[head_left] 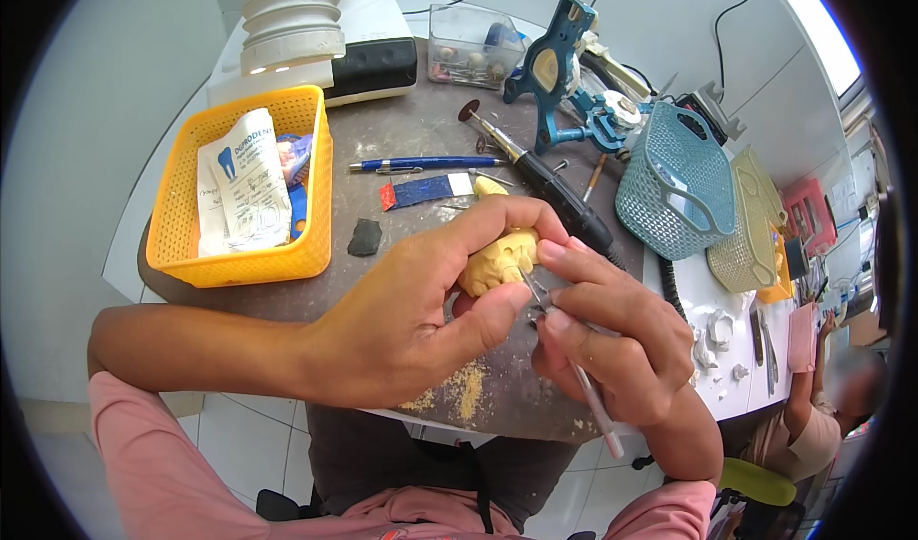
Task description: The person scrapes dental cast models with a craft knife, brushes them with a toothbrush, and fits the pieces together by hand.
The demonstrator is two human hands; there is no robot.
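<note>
"What's at your far left?"

"A yellow basket [258,270] with papers [251,191] in it, on the tabletop [373,131]. Next comes my left hand [421,301], curled round and pinching the model [502,261]. Yellowish crumbs [466,392] lie just below."

"So the model is off the tabletop?"

"Yes, held up over it in front of me. The drill [557,191] lies behind."

"And the tool [593,406]?"

"Its tip is at the model, just beside my left thumb [492,312]. My right hand [622,339] pinches it like a pencil. How hard it presses, I can't tell."

"How do you work it well?"

"Short, light strokes, I'd say, with a right fingertip braced on the model so the tip can't skid. I'd aim away from that thumb, and turn the model rather than twist my wrist."

"Farther right?"

"A teal basket [674,220], well apart from the model."
</note>
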